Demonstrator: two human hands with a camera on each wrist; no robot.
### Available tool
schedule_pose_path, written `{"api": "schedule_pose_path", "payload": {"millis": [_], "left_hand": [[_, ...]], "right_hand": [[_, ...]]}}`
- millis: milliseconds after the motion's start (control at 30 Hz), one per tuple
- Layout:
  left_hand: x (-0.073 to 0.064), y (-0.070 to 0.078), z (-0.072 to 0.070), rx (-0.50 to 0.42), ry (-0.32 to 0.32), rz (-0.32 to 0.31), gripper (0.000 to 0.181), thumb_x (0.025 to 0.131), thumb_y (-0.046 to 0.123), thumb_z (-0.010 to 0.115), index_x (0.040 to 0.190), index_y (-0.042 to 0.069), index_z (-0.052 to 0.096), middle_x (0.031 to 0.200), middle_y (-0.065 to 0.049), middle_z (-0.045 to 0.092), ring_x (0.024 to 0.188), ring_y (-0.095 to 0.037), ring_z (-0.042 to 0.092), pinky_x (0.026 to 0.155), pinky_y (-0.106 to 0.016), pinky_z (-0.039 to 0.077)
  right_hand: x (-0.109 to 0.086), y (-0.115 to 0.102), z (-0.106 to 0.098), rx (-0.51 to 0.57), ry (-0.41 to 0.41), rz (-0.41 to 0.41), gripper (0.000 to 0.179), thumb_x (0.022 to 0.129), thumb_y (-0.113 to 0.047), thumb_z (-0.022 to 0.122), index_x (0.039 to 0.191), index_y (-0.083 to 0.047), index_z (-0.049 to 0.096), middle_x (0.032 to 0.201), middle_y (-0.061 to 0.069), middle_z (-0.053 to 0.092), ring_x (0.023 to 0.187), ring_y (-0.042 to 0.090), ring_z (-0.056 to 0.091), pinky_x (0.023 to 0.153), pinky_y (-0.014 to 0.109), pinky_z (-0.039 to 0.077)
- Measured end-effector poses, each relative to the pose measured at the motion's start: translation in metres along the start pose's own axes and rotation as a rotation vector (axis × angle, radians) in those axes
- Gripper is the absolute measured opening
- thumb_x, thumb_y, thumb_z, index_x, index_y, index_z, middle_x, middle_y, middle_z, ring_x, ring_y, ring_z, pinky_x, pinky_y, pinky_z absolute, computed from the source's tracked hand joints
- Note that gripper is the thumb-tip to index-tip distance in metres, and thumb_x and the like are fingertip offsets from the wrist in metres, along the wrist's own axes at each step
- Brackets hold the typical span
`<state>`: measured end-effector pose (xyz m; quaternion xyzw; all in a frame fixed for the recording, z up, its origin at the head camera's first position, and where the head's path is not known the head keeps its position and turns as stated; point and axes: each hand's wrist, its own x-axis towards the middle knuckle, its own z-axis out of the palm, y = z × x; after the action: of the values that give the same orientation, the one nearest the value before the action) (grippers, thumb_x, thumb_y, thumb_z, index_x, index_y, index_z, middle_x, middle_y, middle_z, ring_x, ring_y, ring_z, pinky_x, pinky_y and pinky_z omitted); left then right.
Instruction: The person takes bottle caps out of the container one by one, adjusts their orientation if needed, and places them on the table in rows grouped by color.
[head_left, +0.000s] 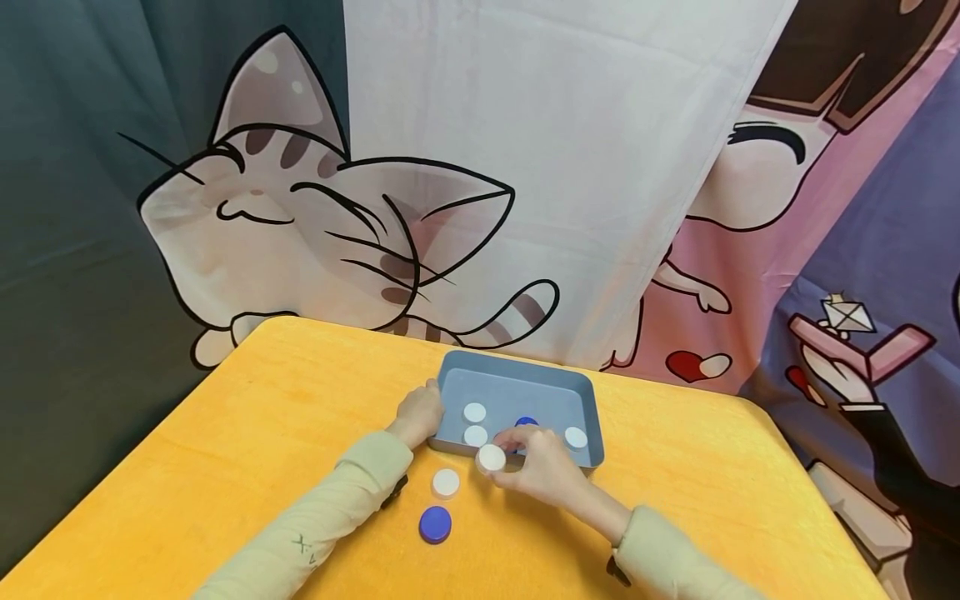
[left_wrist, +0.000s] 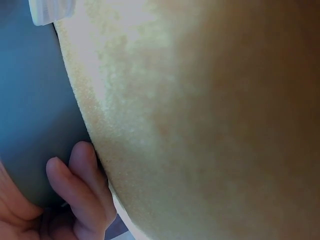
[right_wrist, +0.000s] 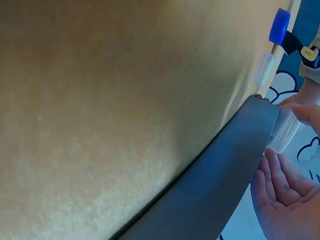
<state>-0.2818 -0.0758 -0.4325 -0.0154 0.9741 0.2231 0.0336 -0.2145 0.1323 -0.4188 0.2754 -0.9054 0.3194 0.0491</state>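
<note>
Your R hand (head_left: 546, 471) pinches a white disc (head_left: 491, 459) btwn thumb & fingers, just at the near rim of the grey-blue tray (head_left: 517, 372). Your L hand (head_left: 418, 414) seems to grip the tray's L wall, tho the L wrist cam shows only part of it. Inside: 3 white pcs (head_left: 475, 412) plus blue (head_left: 527, 422), partly hidden. In front on the yellow table (head_left: 330, 375): 1 loose white pc (head_left: 446, 483), 1 loose blue pc (head_left: 435, 525).

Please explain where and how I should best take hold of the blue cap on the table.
Pinch the blue cap by opposite points of its rim, probably coming from above, on the near right. It is round and lies flat on the table; the white cap stands just beyond it and the left sleeve is to its left.
</note>
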Motion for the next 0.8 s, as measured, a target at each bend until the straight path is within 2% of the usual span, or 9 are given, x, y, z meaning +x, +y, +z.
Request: {"api": "schedule_pose_path", "payload": {"millis": [267,567,800], "left_hand": [[0.001,-0.001,0.001,0.004,0.003,0.010,0.020,0.095,0.006,0.049,0.111,-0.008,0.049,0.088,-0.022,0.064,0.080,-0.030,0.065,0.067,-0.041,0.053],[0.001,-0.001,0.001,0.006,0.007,0.012,0.022,0.095,0.006,0.051,0.112,-0.008,0.049,0.090,-0.022,0.064,0.082,-0.031,0.066,0.068,-0.041,0.053],[0.000,-0.001,0.001,0.007,0.001,0.004,0.023,0.096,0.006,0.050,0.114,-0.008,0.050,0.089,-0.022,0.064,0.081,-0.029,0.065,0.069,-0.040,0.053]], "right_hand": [[-0.004,-0.003,0.003,-0.065,0.022,0.004,0.034,0.064,-0.029,0.086,0.093,-0.017,0.073,0.089,-0.011,0.070,0.086,0.009,0.062,0.079,0.028,0.049],[-0.009,-0.006,0.004,-0.070,0.046,-0.027,0.036,0.064,-0.029,0.087,0.095,-0.019,0.072,0.090,-0.012,0.070,0.087,0.005,0.060,0.078,0.026,0.049],[-0.015,-0.008,0.008,-0.056,-0.009,-0.029,0.037,0.067,-0.031,0.086,0.098,-0.016,0.072,0.092,-0.010,0.071,0.088,0.007,0.061,0.081,0.027,0.050]]}}
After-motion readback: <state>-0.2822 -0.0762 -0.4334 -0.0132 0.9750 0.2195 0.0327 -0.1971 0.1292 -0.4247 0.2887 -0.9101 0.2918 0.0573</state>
